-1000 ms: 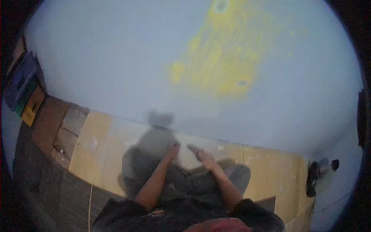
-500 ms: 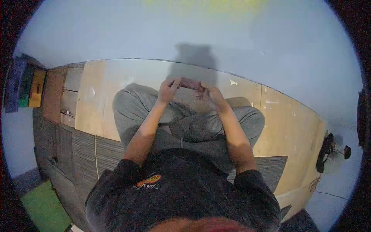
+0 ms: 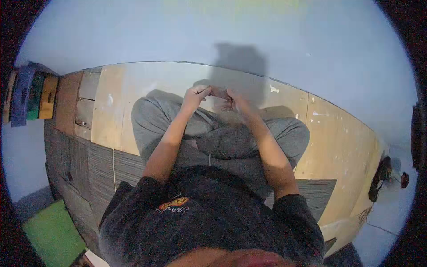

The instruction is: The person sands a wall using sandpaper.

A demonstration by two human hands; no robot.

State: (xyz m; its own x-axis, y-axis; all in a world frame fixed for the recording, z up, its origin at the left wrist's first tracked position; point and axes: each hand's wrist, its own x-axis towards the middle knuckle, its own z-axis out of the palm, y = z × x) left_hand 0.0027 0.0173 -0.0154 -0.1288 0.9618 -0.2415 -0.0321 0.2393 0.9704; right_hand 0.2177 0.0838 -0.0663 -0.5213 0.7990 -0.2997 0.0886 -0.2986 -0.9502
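Observation:
A small reddish-brown flat piece (image 3: pixel 219 92) is held up between my two hands, over my crossed legs. My left hand (image 3: pixel 195 96) pinches its left end between thumb and fingers. At its right end, my right hand (image 3: pixel 235 99) grips with thumb and fingers, some of its fingers curled below. What the piece is cannot be made out.
Light wooden boards (image 3: pixel 329 133) lie around my grey-trousered legs (image 3: pixel 155 120), with dark ribbed mats (image 3: pixel 126 167) nearer. A pale wall (image 3: pixel 133 35) rises ahead. Coloured boxes (image 3: pixel 26 95) are at the left, a green panel (image 3: pixel 53 233) lower left, a dark fan-like object (image 3: pixel 380 178) right.
The view has shifted slightly. My right hand has closed in on the piece, covering more of its right end. My left hand stays at the left end.

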